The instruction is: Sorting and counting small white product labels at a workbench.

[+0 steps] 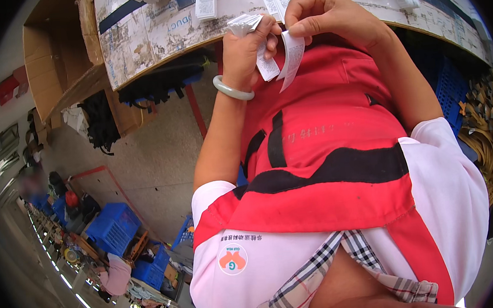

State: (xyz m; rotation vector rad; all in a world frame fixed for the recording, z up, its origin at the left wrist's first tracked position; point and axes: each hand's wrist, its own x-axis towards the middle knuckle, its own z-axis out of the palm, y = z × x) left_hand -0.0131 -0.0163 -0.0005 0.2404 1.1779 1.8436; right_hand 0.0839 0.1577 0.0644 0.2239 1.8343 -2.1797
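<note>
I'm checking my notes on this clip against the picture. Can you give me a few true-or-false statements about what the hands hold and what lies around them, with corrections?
1. The left hand grips a crumpled bunch of white paper labels. True.
2. The right hand pinches a long white paper label strip that hangs down. True.
3. A pale green bangle sits on the right wrist. False: it is on the left wrist.
4. The person wears a blue apron. False: the apron is red with black bands.
5. More white labels lie on the worn cardboard-covered table beyond the hands. True.
</note>
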